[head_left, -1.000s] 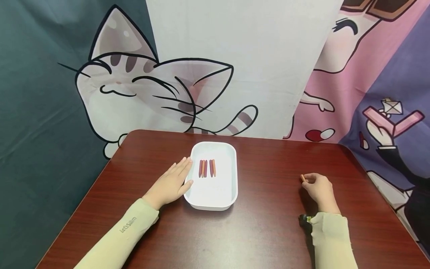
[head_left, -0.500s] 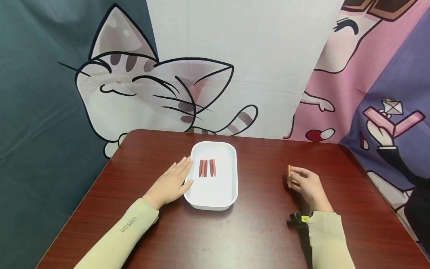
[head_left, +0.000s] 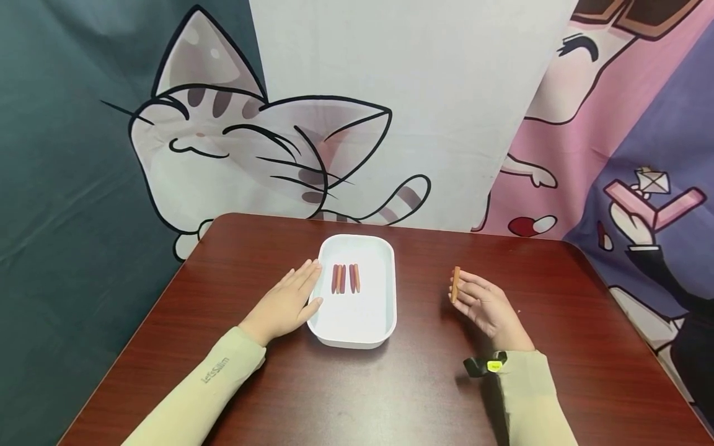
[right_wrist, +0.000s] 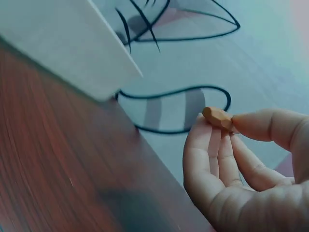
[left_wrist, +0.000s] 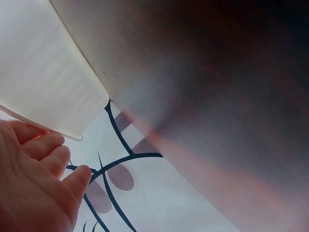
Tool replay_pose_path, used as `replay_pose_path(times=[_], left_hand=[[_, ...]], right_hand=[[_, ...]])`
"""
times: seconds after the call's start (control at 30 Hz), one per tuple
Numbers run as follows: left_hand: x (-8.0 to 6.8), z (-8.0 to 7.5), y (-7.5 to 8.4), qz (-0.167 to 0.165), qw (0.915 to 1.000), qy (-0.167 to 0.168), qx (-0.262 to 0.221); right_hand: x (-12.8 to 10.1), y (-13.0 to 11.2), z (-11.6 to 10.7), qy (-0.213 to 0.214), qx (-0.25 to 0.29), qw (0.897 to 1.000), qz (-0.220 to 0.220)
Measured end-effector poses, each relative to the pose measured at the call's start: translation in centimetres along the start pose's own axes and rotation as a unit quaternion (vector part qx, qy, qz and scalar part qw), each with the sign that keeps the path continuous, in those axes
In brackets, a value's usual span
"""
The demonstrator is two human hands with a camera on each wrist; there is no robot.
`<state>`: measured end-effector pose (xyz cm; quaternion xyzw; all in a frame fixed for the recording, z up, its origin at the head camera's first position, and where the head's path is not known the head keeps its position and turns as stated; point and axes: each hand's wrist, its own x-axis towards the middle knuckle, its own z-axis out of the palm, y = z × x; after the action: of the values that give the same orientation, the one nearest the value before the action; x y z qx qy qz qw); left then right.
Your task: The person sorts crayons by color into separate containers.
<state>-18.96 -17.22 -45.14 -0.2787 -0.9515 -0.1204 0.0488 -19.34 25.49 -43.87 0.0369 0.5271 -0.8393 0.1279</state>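
A white tray sits mid-table with several reddish-brown sticks lying side by side in its far half. My left hand rests flat on the table with straight fingers touching the tray's left wall. To the right of the tray, my right hand hovers above the table and pinches one more brown stick between thumb and fingertips. In the right wrist view the stick's end shows at the fingertips, with the tray's wall up and left of it.
The dark red wooden table has rounded corners; its far edge meets a hanging cloth printed with a cartoon cat. A black band with a yellow tag sits at my right wrist.
My right hand has lifted the brown stick off the table on the right and carried it left toward the tray. The left hand and tray have stayed put.
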Motion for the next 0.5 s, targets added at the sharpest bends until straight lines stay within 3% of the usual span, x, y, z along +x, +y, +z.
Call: replay_pose_path(times=[0.3, 0.5], left_hand=[[0.1, 0.1, 0.0, -0.005, 0.9999, -0.008, -0.005], [0.1, 0.0, 0.1, -0.003, 1.0000, -0.003, -0.007]], right_hand=[[1.3, 0.4, 3.9, -0.020, -0.001, 0.999, 0.027], [2.7, 0.3, 7.4, -0.036, -0.039, 0.998, 0.022]])
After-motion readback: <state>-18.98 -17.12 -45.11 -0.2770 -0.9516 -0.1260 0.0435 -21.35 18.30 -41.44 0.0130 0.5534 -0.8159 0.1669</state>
